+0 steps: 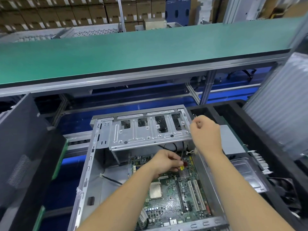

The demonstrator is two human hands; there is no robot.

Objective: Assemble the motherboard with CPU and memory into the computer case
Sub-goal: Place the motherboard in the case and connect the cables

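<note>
An open silver computer case (93, 147) lies flat in front of me with its drive cage (146, 134) across the far end. The green motherboard (170, 204) sits inside it, the CPU (155, 190) showing in its socket and two white slots (196, 195) to the right. My left hand (165, 161) pinches a thin cable with a small red and yellow connector (183, 165) just above the board's far edge. My right hand (205, 132) is raised by the cage's right end, fingers closed on a thin wire or tie.
A dark case panel (25, 147) stands at the left. A black tray (266, 147) with a metal plate (246, 174) and a ribbed plastic bag (280, 114) lie at the right. A green conveyor belt (133, 54) runs across behind, with stacked cardboard boxes beyond.
</note>
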